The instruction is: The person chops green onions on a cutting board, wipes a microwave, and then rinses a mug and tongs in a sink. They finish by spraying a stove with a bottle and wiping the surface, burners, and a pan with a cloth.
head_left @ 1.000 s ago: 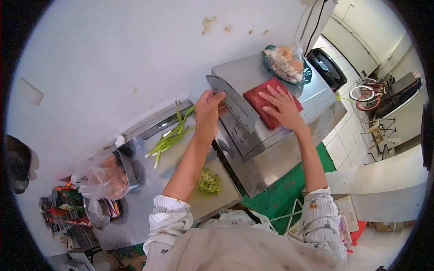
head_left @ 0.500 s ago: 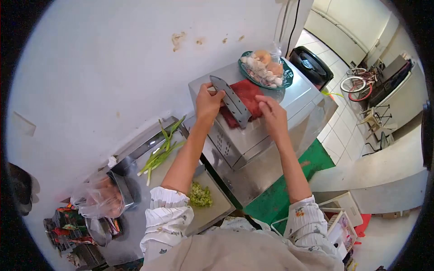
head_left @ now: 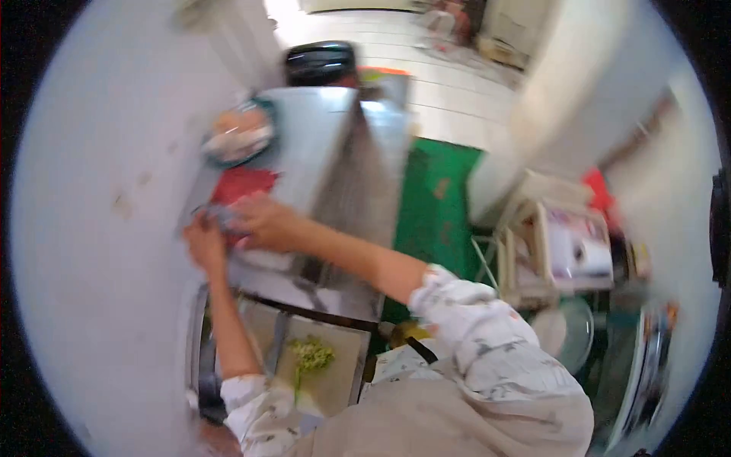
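Note:
Motion blur smears both hands, which are close together over the near end of a metal appliance (head_left: 308,145). My left hand (head_left: 204,247) is closed around a grey kitchen knife (head_left: 222,216), now mostly hidden between the hands. From the right, my right hand (head_left: 268,222) meets the knife, its fingertips overlapping the grey metal; I cannot tell whether they grip it. Directly beyond them a red cloth (head_left: 247,183) lies on the appliance top, with part of it showing beneath my right hand.
A green dish (head_left: 270,141) with bagged food stands farther back on the appliance. Chopped greens (head_left: 312,354) lie on a board (head_left: 339,373) near my body. Green matting (head_left: 438,202) covers the floor to the right, beside a pale rack (head_left: 533,251).
My right hand has moved from beside the red cloth to the knife at my left hand. The view has swung right, bringing more floor and the rack into sight.

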The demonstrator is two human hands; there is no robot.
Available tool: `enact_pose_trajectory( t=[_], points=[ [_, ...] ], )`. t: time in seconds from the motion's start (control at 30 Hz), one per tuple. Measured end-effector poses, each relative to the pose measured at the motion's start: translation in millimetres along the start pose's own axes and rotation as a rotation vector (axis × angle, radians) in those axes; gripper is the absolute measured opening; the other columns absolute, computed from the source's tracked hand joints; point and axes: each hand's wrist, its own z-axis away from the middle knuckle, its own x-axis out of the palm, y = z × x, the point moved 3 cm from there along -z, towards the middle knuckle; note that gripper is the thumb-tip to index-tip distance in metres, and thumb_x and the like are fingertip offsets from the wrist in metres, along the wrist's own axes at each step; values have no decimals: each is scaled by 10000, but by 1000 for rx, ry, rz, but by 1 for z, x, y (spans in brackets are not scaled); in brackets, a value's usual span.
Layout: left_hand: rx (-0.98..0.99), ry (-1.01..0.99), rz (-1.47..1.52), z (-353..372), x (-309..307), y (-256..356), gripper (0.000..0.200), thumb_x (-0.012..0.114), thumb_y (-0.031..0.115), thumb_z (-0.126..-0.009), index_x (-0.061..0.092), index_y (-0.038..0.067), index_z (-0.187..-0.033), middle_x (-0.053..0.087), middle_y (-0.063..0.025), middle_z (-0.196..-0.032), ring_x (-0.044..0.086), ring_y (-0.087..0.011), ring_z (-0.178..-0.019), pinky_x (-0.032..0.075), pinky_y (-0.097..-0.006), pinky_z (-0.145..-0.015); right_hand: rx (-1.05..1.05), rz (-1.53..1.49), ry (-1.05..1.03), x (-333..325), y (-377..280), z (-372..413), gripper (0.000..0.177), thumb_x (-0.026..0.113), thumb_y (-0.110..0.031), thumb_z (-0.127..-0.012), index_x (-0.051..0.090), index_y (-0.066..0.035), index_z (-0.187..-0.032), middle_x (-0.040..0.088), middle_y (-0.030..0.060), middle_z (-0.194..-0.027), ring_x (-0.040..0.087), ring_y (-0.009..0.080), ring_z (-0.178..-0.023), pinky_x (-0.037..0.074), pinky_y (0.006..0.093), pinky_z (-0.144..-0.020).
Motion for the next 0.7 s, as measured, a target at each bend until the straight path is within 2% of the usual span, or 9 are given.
enact_pose_trajectory(
  t=[0.1,0.17,0.2,0.27,0.4,0.47,0.5,0.6,0.7],
  points=[
    [158,-69,133,-9,-4,-1,434,525,393,-868,584,74,-1156,557,-190,-1120,537,-351,-1015,427,-428,-850,102,118,198,-15,-14,11,522,551,-419,-828,507,-45,-1190,480,195,-1257,416,369,-1211,286,527,-1018],
    [68,76,293,3,-29,9,343,486,302,-895,612,85,-1129,582,-113,-1177,551,-324,-1012,422,-392,-881,118,140,383,-40,-46,36,481,566,-375,-827,508,-34,-1162,490,195,-1230,434,367,-1186,304,508,-1013],
    [213,236,295,21,-50,20,355,492,291,-906,597,37,-1132,571,-152,-1169,556,-313,-1014,431,-386,-870,132,115,455,-57,-73,55,452,582,-342,-824,508,-32,-1144,497,194,-1210,447,363,-1169,320,494,-1006],
    [141,363,670,77,-77,59,370,487,283,-924,571,-3,-1143,560,-181,-1138,550,-280,-1018,437,-370,-872,314,-36,327,-85,-126,116,389,616,-240,-814,504,-33,-1123,507,188,-1172,473,345,-1128,363,462,-971],
    [79,60,1159,242,-40,119,292,478,242,-934,587,13,-1078,566,-101,-1034,535,-199,-873,431,-304,-778,632,7,498,-92,-227,252,311,597,-203,-826,534,-68,-1098,512,150,-1159,489,325,-1114,414,432,-923],
    [261,-482,1231,352,21,132,376,438,322,-939,519,39,-1172,516,-110,-1205,499,-211,-1047,371,-369,-920,866,64,540,-110,-276,315,383,581,-197,-841,500,-75,-1194,465,138,-1249,439,316,-1187,386,433,-966],
    [179,-892,1336,418,10,158,390,433,335,-939,511,40,-1182,510,-109,-1215,490,-212,-1064,364,-370,-931,895,119,574,-128,-300,339,383,581,-197,-841,500,-75,-1194,465,138,-1249,439,316,-1187,386,433,-966],
    [-409,-2037,1488,591,-76,217,434,418,375,-937,485,45,-1210,489,-106,-1244,464,-214,-1115,341,-376,-961,1057,311,521,-173,-371,410,424,551,-198,-862,474,-78,-1261,373,127,-1376,360,318,-1264,323,424,-1030],
    [-749,-2549,1243,702,-151,240,478,403,415,-936,460,49,-1239,469,-103,-1274,438,-217,-1167,318,-381,-992,1176,451,590,-213,-440,505,453,520,-280,-875,470,-73,-1276,374,120,-1393,337,312,-1291,265,438,-1071]
  ],
)
